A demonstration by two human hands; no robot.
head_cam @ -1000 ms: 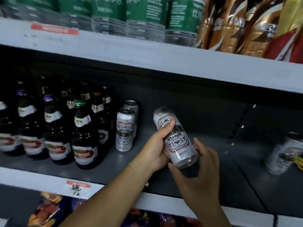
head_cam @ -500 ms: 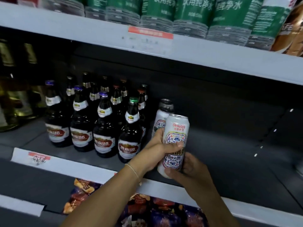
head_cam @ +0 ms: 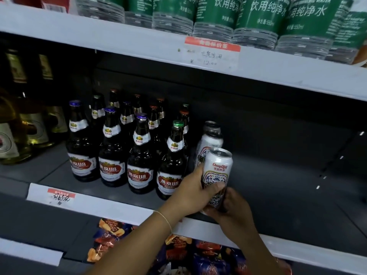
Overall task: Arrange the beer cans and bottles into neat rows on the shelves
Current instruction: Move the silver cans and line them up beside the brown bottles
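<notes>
A white beer can [head_cam: 217, 171] with a blue pattern and red "ChongQing" lettering stands upright at the front of the dark middle shelf [head_cam: 278, 191]. My left hand [head_cam: 193, 192] grips its left side, thumb across the label. My right hand [head_cam: 232, 207] holds its lower right side from below. Directly behind it stand two more white cans [head_cam: 209, 141] in a line going back. To their left are several dark beer bottles [head_cam: 141, 155] with red labels, in rows.
Green-labelled water bottles [head_cam: 258, 14] fill the shelf above, with a price tag [head_cam: 212, 53] on its white edge. Pale bottles [head_cam: 29, 124] stand at the far left. Snack packets [head_cam: 178, 253] lie on the shelf below. The middle shelf's right part is bare dark metal.
The can was tilted and held out to the right; both hands have brought it left and upright, down in front of the two standing cans. The view has shifted left.
</notes>
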